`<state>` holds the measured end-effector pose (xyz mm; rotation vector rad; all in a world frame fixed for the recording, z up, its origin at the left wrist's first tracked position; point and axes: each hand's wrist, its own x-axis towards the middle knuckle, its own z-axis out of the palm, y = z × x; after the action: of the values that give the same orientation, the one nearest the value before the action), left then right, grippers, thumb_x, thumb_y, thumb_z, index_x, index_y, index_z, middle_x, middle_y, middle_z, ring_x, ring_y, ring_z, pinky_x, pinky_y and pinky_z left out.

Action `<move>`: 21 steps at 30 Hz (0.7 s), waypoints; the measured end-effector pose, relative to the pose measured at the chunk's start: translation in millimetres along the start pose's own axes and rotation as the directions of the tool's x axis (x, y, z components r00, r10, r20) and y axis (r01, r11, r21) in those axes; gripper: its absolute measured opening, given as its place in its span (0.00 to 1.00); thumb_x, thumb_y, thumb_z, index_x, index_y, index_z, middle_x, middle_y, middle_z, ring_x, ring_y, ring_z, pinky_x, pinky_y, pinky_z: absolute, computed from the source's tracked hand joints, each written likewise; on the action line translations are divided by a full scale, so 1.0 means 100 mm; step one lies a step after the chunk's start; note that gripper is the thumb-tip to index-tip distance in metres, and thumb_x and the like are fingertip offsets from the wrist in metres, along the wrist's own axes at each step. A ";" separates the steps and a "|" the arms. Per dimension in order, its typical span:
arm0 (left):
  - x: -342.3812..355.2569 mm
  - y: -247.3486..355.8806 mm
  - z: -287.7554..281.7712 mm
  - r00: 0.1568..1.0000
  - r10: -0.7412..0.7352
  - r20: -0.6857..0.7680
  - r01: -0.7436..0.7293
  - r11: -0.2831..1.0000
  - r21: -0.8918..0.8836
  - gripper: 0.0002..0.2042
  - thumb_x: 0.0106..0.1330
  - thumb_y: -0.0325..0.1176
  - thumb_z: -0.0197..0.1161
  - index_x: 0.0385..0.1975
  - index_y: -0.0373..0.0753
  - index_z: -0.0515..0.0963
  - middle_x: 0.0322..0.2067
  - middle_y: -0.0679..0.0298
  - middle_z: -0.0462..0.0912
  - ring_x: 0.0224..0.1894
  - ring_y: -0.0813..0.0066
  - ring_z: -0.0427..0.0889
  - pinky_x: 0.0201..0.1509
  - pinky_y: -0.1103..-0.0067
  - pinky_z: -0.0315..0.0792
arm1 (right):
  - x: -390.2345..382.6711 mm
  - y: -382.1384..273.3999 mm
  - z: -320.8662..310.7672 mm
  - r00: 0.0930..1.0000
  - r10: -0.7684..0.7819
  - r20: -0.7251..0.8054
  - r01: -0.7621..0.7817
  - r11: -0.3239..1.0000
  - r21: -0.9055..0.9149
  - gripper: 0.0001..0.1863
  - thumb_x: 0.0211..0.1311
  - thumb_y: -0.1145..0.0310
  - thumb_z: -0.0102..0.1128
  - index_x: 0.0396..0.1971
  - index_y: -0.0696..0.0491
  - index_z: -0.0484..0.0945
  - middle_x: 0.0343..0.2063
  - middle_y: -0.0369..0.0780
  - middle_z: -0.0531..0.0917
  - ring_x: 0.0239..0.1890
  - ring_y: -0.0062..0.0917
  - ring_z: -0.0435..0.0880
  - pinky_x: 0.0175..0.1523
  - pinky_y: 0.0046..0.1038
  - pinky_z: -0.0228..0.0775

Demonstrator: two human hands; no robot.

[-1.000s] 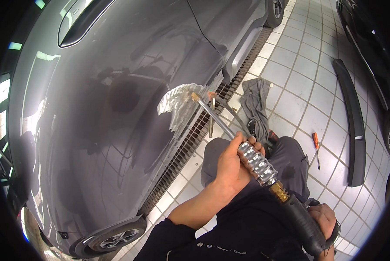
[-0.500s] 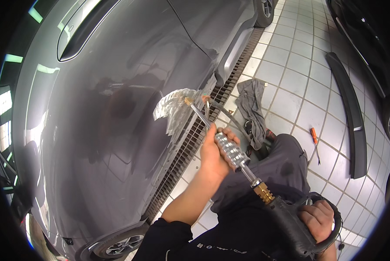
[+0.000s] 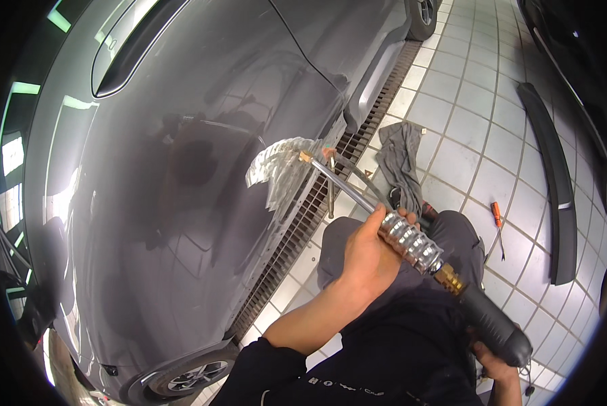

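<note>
Slide hammer [image 3: 418, 250] has bare shaft [image 3: 345, 185] between weight [image 3: 405, 238] and panel edge [image 3: 278, 238].

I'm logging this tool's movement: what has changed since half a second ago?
The left hand has drawn the weight back along the rod, toward the brass collar. The right hand now shows lower, partly hidden by the handle. The brass tip stays at the bright patch.
</note>
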<state>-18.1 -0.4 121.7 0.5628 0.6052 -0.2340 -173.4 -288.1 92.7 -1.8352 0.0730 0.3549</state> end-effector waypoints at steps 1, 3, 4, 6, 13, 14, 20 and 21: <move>-0.01 0.00 0.01 1.000 -0.001 -0.013 0.001 1.000 -0.030 0.13 0.72 0.43 0.50 0.37 0.37 0.69 0.35 0.60 0.77 0.42 0.63 0.77 0.55 0.66 0.71 | 0.05 -0.08 -0.03 0.984 -0.173 0.037 0.176 0.950 -0.259 0.12 0.42 0.73 0.64 0.31 0.57 0.77 0.23 0.40 0.81 0.25 0.31 0.82 0.33 0.28 0.74; -0.06 -0.01 0.05 0.999 -0.006 -0.038 0.003 0.996 -0.091 0.12 0.72 0.42 0.52 0.35 0.39 0.69 0.34 0.61 0.76 0.41 0.64 0.77 0.55 0.67 0.72 | 0.14 -0.18 -0.05 0.918 -0.394 0.044 0.377 0.833 -0.405 0.12 0.42 0.72 0.65 0.30 0.56 0.77 0.24 0.41 0.81 0.26 0.34 0.82 0.34 0.30 0.74; -0.03 -0.02 -0.01 1.000 -0.013 0.005 0.013 0.992 -0.126 0.11 0.71 0.41 0.54 0.31 0.41 0.69 0.32 0.63 0.76 0.39 0.66 0.77 0.53 0.68 0.73 | 0.16 -0.17 -0.02 0.899 -0.438 0.008 0.419 0.853 -0.310 0.12 0.41 0.71 0.66 0.28 0.56 0.76 0.24 0.41 0.81 0.26 0.35 0.82 0.34 0.31 0.74; -0.06 -0.01 -0.01 1.000 -0.001 -0.016 -0.001 0.995 -0.101 0.11 0.70 0.41 0.55 0.30 0.42 0.69 0.32 0.64 0.76 0.38 0.66 0.78 0.51 0.67 0.75 | 0.21 -0.19 0.01 0.844 -0.537 -0.014 0.513 0.814 -0.273 0.10 0.43 0.71 0.67 0.26 0.56 0.76 0.24 0.42 0.81 0.25 0.35 0.81 0.33 0.31 0.73; -0.10 0.09 -0.03 0.998 0.032 -0.061 -0.037 0.996 -0.085 0.12 0.69 0.42 0.56 0.29 0.41 0.69 0.31 0.64 0.77 0.35 0.69 0.78 0.46 0.68 0.77 | 0.38 -0.45 0.00 0.775 -0.629 0.060 0.617 0.732 -0.288 0.11 0.52 0.65 0.63 0.27 0.58 0.77 0.26 0.43 0.82 0.24 0.32 0.81 0.31 0.30 0.69; -0.10 0.10 -0.05 0.998 0.035 -0.059 -0.040 0.996 -0.077 0.12 0.69 0.41 0.56 0.29 0.41 0.69 0.31 0.64 0.77 0.35 0.69 0.78 0.46 0.68 0.77 | 0.40 -0.48 0.00 0.766 -0.638 0.079 0.628 0.716 -0.306 0.11 0.51 0.65 0.63 0.27 0.58 0.76 0.26 0.42 0.82 0.24 0.32 0.80 0.30 0.30 0.69; -0.13 0.13 -0.07 0.998 0.040 -0.042 -0.044 0.993 -0.113 0.12 0.69 0.41 0.57 0.28 0.41 0.69 0.31 0.64 0.76 0.34 0.69 0.78 0.44 0.69 0.78 | 0.40 -0.63 0.02 0.719 -0.683 0.124 0.665 0.627 -0.406 0.10 0.48 0.66 0.64 0.26 0.57 0.76 0.26 0.41 0.82 0.22 0.30 0.78 0.30 0.29 0.68; -0.13 0.13 -0.08 0.999 0.034 -0.042 -0.039 0.992 -0.119 0.12 0.69 0.41 0.57 0.28 0.40 0.69 0.30 0.64 0.76 0.34 0.69 0.78 0.43 0.69 0.78 | 0.41 -0.65 0.02 0.708 -0.694 0.132 0.674 0.606 -0.422 0.10 0.47 0.66 0.64 0.26 0.57 0.76 0.26 0.41 0.82 0.22 0.29 0.78 0.30 0.29 0.68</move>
<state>-27.3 15.7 130.0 0.4631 0.6432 -0.1512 -120.2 -261.9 140.8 -2.1572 -0.7409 -0.2525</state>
